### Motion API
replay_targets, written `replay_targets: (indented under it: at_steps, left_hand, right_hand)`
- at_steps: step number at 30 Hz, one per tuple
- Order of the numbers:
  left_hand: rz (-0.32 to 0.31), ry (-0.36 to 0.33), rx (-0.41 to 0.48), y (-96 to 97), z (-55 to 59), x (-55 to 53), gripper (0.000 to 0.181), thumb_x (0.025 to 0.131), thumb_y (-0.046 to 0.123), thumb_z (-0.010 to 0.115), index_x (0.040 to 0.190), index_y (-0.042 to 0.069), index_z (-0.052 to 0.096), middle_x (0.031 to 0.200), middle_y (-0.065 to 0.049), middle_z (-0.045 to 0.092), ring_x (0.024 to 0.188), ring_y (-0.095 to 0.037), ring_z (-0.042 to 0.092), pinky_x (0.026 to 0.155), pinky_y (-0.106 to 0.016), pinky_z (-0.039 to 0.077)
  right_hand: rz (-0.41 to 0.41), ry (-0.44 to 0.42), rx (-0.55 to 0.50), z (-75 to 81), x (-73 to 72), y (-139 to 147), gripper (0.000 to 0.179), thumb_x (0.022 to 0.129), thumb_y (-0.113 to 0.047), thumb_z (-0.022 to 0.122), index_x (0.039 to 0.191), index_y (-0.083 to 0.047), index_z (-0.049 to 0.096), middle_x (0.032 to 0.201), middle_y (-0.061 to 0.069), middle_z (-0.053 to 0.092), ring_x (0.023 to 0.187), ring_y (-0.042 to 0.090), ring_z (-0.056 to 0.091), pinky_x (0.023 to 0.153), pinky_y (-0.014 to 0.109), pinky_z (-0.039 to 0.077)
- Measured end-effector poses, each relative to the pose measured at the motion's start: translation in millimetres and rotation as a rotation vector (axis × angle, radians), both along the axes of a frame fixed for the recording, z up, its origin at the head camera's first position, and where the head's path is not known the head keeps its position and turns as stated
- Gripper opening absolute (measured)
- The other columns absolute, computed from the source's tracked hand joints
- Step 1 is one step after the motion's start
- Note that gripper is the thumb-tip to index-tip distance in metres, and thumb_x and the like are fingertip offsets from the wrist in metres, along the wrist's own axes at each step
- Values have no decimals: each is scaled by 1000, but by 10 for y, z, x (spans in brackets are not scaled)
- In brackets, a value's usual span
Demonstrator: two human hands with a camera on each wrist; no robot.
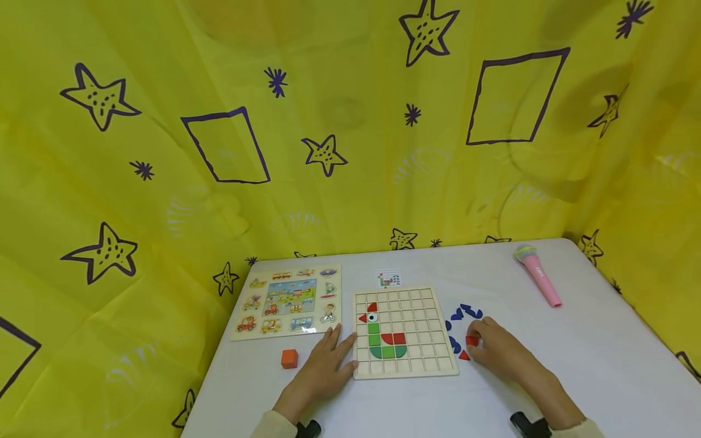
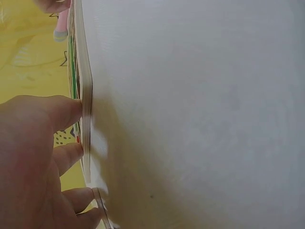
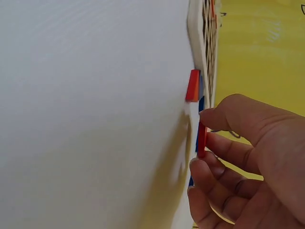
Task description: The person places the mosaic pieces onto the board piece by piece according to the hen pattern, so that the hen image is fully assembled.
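Red tile [image 1: 471,341], its visible part squarish, is just right of the wooden grid board [image 1: 421,316]; on my feeds the right hand [image 1: 498,348] pinches it, the fingers narrowed to the tile. I cannot tell whether it touches the bench [image 1: 416,407]. Beside that grip, nearer the board, I see a red triangle tile [image 1: 464,355], and blue tiles [image 1: 457,314] lie scattered along the board's right side. I have the left hand [image 1: 324,364] at the board's left edge, fingers spread wide and gripping nothing; thumb and index finger touch that edge, while other fingertips touch the vehicle puzzle [image 1: 290,292] left of the board. Toward the board's left side, set red, green and white tiles [image 1: 388,351] form a bird. Just behind the board lies a picture card [image 1: 389,278]. I make out an orange cube [image 1: 289,359] to the board's left and a pink microphone [image 1: 539,277] well apart, past its far right corner. Behind the board hangs a yellow curtain [image 1: 356,201] printed with stars.
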State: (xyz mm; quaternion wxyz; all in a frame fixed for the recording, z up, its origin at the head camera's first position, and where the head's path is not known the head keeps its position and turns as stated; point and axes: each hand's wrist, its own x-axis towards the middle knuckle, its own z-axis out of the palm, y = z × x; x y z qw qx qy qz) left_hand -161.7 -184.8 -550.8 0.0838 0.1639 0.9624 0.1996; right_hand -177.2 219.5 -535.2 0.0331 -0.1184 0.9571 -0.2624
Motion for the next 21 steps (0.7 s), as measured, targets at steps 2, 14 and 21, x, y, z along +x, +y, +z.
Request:
replay_targets:
  at_steps: [2,14,21]
  left_hand:
    - [2,-2,2,5,8,2,63,106,50,54,164,28,41,176,-13,21,162,-40,17,127,-62,25]
    - [-4,6,2,0,26,8,63,106,48,55,164,27,42,175,-14,22,162,-41,18,127,-62,25]
    - [2,2,5,-2,20,7,63,106,50,55,164,28,41,176,-13,21,162,-40,18,127,-62,25]
  right_hand:
    - [7,18,-7,13,-27,-46,19,88,-12,79,102,-7,68,96,3,57,85,18,55,76,36,55]
    - [69,35,-31,113,-157,-575,17,89,-10,79,101,-9,68,93,2,55,79,14,50,67,27,47]
    - [82,3,-37,111,-236,-917,23,88,-13,82,107,-12,68,99,-1,59,84,14,54,74,31,52]
